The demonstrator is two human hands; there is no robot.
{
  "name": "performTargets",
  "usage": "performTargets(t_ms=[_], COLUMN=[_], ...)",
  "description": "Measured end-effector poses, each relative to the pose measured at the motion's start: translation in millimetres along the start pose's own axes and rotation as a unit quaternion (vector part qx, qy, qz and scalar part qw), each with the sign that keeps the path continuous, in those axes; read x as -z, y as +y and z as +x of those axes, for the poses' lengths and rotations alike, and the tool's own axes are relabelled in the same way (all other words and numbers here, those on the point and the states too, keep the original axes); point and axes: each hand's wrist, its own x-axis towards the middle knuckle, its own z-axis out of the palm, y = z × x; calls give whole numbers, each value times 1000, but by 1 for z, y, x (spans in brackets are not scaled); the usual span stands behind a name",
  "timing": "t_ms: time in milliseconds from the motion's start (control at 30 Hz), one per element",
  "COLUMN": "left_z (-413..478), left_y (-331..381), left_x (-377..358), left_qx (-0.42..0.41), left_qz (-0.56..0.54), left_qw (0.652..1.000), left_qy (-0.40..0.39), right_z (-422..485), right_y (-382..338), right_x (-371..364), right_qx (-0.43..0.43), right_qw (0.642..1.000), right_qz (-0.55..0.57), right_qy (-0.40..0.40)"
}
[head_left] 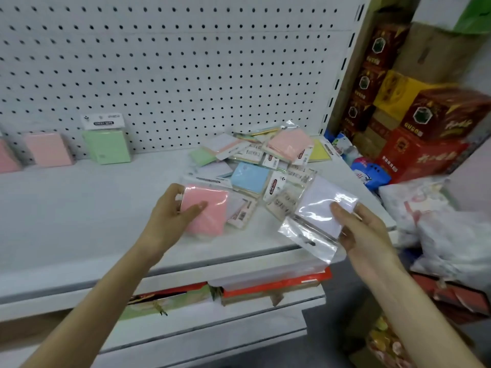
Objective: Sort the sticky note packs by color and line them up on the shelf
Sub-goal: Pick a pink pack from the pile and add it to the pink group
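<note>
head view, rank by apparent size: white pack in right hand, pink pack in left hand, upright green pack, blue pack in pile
1. white pack, nearest the camera
2. pink pack and green pack: about alike, not ranked
3. blue pack

I'm seeing glossy clear plastic wrap on the pink pack (210, 208) and lilac pack (318, 208); the shelf (79, 208) and pegboard (186, 62) look matt.

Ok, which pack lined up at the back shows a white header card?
The green pack, rightmost in the row; the pink packs left of it show no header.
</note>
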Motion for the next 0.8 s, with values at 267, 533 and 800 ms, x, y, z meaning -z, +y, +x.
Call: performTargets(t_ms=[267, 533, 800], left_z=[-95, -136, -159], left_y=[-20, -48, -80], left_x=[6, 52, 135], left_qx=[59, 101, 79], left_qz=[-167, -203, -229], left_qw=[982, 955, 948], left_qy=[60, 191, 206], right_z=[-37, -86, -132], right_y=[40, 84, 94], right_x=[-79, -143, -215], right_qx=[-95, 26, 136], right_qw=[989, 979, 938], right_qz=[81, -132, -201], right_qy=[-79, -155, -247])
